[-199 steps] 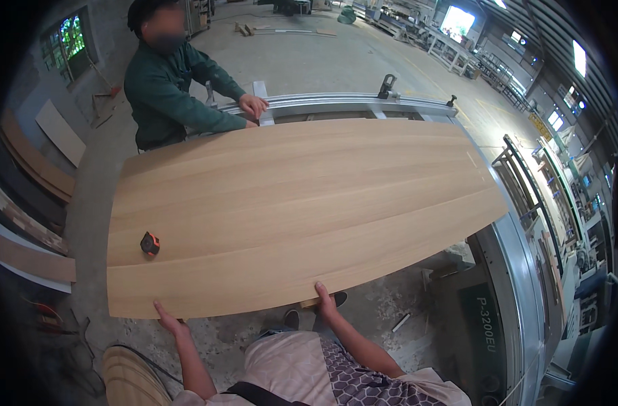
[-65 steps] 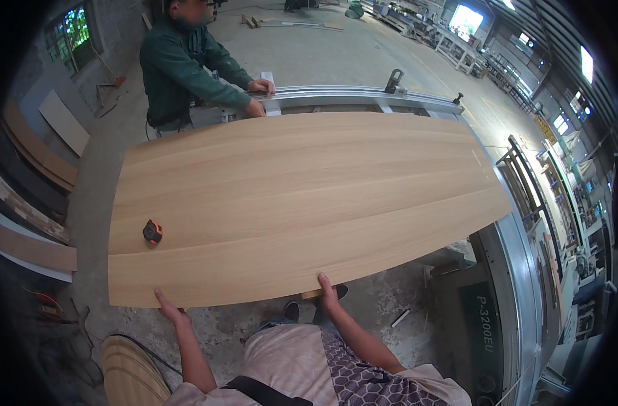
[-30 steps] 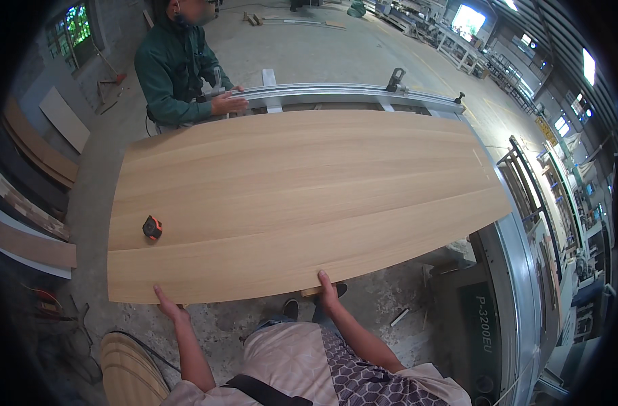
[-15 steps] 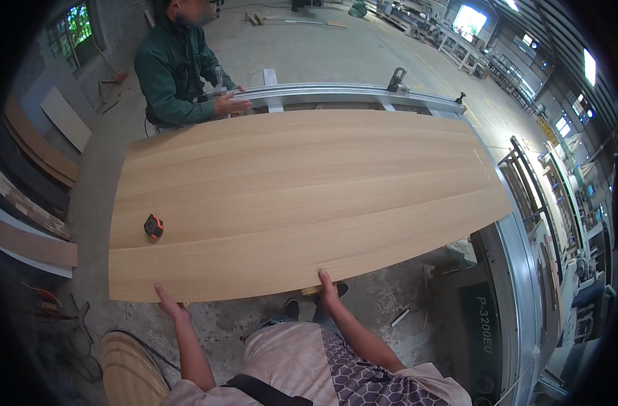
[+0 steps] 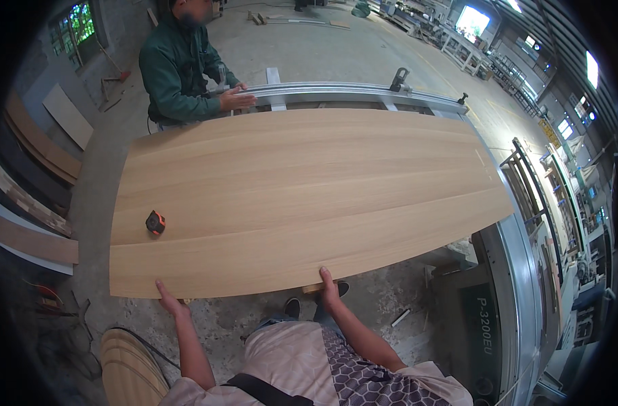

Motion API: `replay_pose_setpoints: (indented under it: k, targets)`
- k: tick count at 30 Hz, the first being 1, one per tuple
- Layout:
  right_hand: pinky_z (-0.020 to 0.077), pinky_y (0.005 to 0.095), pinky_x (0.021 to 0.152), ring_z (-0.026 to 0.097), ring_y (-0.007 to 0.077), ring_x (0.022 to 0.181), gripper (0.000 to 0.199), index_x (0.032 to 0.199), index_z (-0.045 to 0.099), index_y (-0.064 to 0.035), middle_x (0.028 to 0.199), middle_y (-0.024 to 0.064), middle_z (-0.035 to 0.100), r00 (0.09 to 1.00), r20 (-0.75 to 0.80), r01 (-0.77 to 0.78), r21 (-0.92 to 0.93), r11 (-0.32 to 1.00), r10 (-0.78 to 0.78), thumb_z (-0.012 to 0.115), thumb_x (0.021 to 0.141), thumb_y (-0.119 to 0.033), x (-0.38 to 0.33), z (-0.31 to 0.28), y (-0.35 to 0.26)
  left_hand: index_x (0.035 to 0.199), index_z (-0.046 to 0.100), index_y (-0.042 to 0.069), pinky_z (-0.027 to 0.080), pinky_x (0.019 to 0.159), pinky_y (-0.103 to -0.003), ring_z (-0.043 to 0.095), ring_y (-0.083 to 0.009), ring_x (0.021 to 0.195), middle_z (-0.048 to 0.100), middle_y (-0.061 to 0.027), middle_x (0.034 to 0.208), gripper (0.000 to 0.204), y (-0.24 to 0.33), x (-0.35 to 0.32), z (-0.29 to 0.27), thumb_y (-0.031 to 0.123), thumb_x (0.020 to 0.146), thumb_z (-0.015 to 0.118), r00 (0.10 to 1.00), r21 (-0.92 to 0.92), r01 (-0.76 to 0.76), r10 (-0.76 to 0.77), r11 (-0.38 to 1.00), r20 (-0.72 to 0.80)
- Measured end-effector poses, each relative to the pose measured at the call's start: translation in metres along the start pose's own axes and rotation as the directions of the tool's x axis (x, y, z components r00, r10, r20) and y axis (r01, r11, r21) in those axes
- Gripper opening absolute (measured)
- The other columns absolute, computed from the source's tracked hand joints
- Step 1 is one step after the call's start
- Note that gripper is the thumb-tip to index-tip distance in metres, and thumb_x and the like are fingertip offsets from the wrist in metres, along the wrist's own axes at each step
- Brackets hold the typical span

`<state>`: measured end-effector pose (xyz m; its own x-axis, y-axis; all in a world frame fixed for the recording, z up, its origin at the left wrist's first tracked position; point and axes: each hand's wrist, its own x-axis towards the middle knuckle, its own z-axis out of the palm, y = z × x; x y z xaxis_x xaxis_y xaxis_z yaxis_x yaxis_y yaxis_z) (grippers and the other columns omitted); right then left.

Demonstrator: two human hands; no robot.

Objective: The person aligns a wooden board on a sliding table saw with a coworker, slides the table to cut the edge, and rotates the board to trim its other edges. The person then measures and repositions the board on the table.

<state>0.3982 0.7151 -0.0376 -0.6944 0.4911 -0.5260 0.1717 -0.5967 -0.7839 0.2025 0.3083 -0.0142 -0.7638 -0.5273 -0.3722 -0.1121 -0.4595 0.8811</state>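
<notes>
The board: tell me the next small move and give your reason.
I'd probably ease the board forward: the left hand and right hand hold its near edge, and a gap shows between its far edge and the metal rail.

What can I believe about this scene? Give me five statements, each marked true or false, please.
1. The person's left hand and right hand are both at the near edge of the wooden panel. True.
2. A tape measure lies on the wooden panel. True.
3. The tape measure is near the right end. False: it is near the left end.
4. The co-worker wears red. False: it is green.
5. A metal rail runs beyond the far edge. True.
</notes>
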Motion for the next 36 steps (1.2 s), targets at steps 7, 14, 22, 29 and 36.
replay_pose_setpoints:
  k: [7,14,22,29,36]
  targets:
    - [0.0461,0.0392,0.098,0.058,0.0260,0.114,0.077,0.137,0.040,0.0030,0.125,0.0168,0.056,0.993,-0.057,0.108,-0.011,0.994,-0.108,0.062,0.088,-0.052,0.004,0.001,0.005,0.133,0.047,0.001,0.052,0.088,-0.040,0.060,-0.0258,0.108,0.058,-0.0121,0.125,0.073,0.002,-0.007,0.005,0.052,0.086,0.068,1.000,0.001,0.006,-0.006,1.000,-0.015]
    - [0.0476,0.0391,0.095,0.058,0.0255,0.112,0.076,0.138,0.039,0.0033,0.125,0.0167,0.056,0.993,-0.051,0.101,-0.038,0.994,-0.103,0.063,0.088,-0.050,-0.002,0.006,-0.002,0.133,0.049,0.003,0.051,0.090,-0.040,0.060,-0.0252,0.108,0.058,-0.0101,0.124,0.073,0.003,-0.008,0.004,0.053,0.084,0.069,0.999,0.004,0.020,-0.020,1.000,-0.036]
    - [0.0474,0.0387,0.096,0.057,0.0249,0.114,0.078,0.138,0.039,0.0026,0.125,0.0167,0.055,0.996,-0.034,0.083,-0.030,0.996,-0.084,0.064,0.087,-0.050,-0.006,0.007,-0.008,0.133,0.049,0.003,0.052,0.089,-0.040,0.060,-0.0255,0.108,0.058,-0.0107,0.126,0.073,0.003,-0.004,0.005,0.053,0.085,0.069,1.000,-0.008,0.009,-0.009,1.000,-0.020]
    - [0.0451,0.0385,0.098,0.056,0.0253,0.116,0.080,0.139,0.038,0.0028,0.126,0.0165,0.056,0.995,-0.058,0.075,-0.065,0.995,-0.079,0.064,0.086,-0.052,-0.011,0.011,-0.011,0.137,0.042,0.000,0.051,0.090,-0.042,0.060,-0.0281,0.110,0.056,-0.0141,0.127,0.077,0.005,-0.007,0.003,0.053,0.087,0.067,1.000,0.009,0.005,-0.005,1.000,-0.015]
    - [0.0456,0.0381,0.097,0.057,0.0251,0.114,0.079,0.138,0.040,0.0034,0.126,0.0172,0.056,0.990,-0.043,0.131,-0.067,0.989,-0.134,0.062,0.087,-0.053,0.001,0.004,0.000,0.136,0.043,-0.001,0.052,0.089,-0.042,0.060,-0.0275,0.109,0.056,-0.0140,0.126,0.077,0.005,-0.007,0.007,0.053,0.086,0.067,1.000,0.002,0.009,-0.009,1.000,-0.017]
